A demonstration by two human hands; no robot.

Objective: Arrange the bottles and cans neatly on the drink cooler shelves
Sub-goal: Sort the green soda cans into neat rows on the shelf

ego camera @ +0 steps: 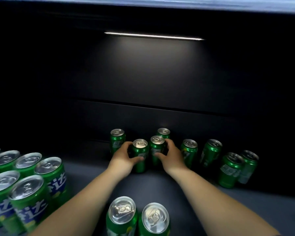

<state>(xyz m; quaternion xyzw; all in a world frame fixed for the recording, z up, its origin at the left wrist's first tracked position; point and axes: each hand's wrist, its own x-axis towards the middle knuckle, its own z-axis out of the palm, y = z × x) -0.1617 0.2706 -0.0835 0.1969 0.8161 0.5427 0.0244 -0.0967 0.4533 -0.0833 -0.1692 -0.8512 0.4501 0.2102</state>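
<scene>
Green cans: you are gripping left can (140,155) with left hand (123,157), right can (157,147) with right hand (171,155).
Risk: your knuckles are crowding rear can (163,132); a bump could topple it.

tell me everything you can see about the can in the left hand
The can is green metal with a silver top, pull tab in place, and pale side print too blurred to read. It stands upright on the dark shelf, ahead of the back cans. The left hand grips its side, thumb in front. A second can stands close on its right; whether they touch is unclear.
</scene>
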